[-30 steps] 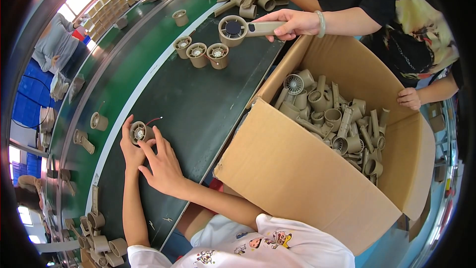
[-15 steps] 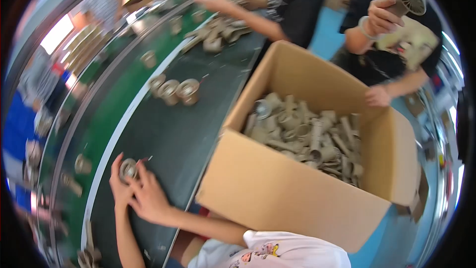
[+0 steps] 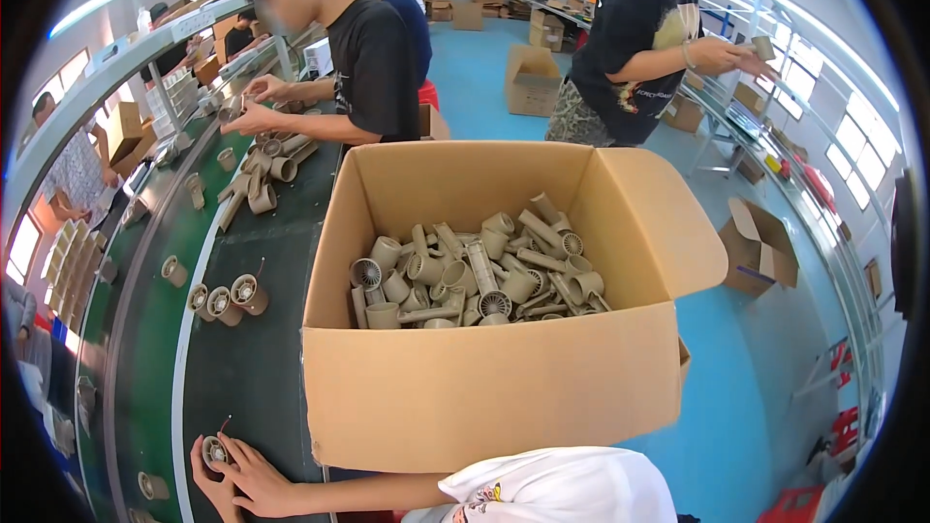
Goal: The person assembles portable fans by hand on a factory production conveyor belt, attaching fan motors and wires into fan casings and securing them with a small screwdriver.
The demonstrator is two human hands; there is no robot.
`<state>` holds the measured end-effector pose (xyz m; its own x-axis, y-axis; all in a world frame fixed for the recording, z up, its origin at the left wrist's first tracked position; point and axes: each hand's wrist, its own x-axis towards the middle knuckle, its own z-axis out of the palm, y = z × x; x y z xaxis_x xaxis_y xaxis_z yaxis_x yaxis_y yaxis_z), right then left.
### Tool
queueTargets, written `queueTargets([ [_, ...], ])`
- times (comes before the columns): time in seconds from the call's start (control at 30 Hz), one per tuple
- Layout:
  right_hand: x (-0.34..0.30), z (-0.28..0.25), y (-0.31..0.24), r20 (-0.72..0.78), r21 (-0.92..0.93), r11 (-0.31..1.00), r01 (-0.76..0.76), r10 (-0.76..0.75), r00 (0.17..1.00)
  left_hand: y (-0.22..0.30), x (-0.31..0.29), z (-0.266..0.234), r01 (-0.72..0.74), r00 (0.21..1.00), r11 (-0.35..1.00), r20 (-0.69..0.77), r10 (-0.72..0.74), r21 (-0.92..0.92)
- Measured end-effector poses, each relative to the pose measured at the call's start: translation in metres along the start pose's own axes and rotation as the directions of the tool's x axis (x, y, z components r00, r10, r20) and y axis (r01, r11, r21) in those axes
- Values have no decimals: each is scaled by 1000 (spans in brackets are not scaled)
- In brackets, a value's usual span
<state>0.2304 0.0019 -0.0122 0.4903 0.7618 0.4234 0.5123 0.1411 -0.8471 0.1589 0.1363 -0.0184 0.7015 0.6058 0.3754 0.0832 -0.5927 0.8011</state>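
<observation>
One beige fan housing (image 3: 215, 451), at the lower left over the dark work strip (image 3: 247, 378), clamped between one left hand (image 3: 210, 486) and one right hand (image 3: 260, 486); three similar housings (image 3: 222, 308), clustered farther up; one open carton (image 3: 489, 392), heaped with uncounted beige parts (image 3: 482, 271).

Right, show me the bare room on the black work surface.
Black flat work surface: a long patch between the three beige round fan housings and the right hand, bordered by the white strip and brown cardboard box. Crowded: the beige parts pile beyond the housings, and inside the box.
</observation>
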Motion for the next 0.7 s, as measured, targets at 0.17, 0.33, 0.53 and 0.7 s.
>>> queueTargets([
  [0.17,-3,6,12,-31,1,1000,20,-20,999,-2,1,0,-62,996,998,62,63,-22],
  [0.33,-2,11,11,-61,22,998,59,-57,996,6,-1,-4,-43,998,998,53,46,-54],
  [0.53,0,15,15,-57,13,997,73,-72,996,12,4,-7,-90,994,994,69,85,69],
  [0.7,3,20,24,-72,22,994,104,-102,992,0,5,-3,-143,990,987,19,142,75],
])
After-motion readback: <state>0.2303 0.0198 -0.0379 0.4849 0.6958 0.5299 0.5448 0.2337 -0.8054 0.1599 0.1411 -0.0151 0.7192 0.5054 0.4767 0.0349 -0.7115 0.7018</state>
